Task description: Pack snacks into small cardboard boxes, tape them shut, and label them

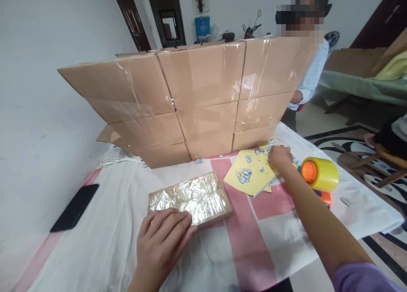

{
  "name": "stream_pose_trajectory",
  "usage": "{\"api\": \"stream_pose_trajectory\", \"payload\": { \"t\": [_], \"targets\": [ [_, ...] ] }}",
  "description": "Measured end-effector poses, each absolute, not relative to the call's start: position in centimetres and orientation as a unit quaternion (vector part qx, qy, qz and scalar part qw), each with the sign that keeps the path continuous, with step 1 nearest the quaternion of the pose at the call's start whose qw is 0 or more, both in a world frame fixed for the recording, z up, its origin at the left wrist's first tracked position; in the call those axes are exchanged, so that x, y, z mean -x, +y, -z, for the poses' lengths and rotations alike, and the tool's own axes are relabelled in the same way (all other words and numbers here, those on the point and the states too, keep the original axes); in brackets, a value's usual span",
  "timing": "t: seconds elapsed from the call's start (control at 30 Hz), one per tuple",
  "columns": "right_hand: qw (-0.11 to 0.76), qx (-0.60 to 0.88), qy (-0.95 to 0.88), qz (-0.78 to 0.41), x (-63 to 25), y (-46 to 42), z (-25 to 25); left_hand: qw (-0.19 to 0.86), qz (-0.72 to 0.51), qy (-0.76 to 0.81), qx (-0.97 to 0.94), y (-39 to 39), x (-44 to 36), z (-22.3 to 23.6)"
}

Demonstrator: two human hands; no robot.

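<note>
A small cardboard box, covered in shiny clear tape, lies flat on the table. My left hand rests over its near left edge, fingers stretched out and touching the top. Farther right, my right hand is closed at the far end of a yellow sheet of paper with blue drawings; the fingertips are partly hidden. Just right of that hand is a yellow tape dispenser or roll with an orange core, above an orange object that I cannot make out.
A large taped cardboard panel stands tilted behind the box. A black phone lies at the left by the wall. The table has a white and pink cloth. Another person stands behind the panel at the right.
</note>
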State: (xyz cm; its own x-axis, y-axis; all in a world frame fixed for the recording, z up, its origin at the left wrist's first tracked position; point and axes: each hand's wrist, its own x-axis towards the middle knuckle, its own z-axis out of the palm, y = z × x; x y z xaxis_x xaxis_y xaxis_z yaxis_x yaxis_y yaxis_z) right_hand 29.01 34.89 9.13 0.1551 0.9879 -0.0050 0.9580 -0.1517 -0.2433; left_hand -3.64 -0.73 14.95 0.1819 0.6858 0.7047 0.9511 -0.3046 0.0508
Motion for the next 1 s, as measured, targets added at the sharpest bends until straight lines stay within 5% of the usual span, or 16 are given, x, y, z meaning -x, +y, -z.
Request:
{"api": "stream_pose_trajectory", "payload": {
  "t": [0.2,0.37,0.63,1.0],
  "targets": [
    [0.241,0.695,-0.672,-0.086,-30.4,32.1,-9.7,0.215,0.349,-0.538,0.737,-1.3,3.6,-13.7],
    [0.392,0.587,-0.664,-0.247,-29.3,30.7,-10.2,0.235,0.332,-0.554,0.726,-1.5,3.9,-13.1],
    [0.318,0.232,-0.681,-0.617,-20.1,22.3,-7.3,0.177,0.352,-0.551,0.736,-1.2,5.0,-13.7],
    [0.224,0.155,-0.661,-0.699,-19.8,18.6,-4.8,0.160,0.410,-0.566,0.697,-0.4,6.3,-13.0]
  ]
}}
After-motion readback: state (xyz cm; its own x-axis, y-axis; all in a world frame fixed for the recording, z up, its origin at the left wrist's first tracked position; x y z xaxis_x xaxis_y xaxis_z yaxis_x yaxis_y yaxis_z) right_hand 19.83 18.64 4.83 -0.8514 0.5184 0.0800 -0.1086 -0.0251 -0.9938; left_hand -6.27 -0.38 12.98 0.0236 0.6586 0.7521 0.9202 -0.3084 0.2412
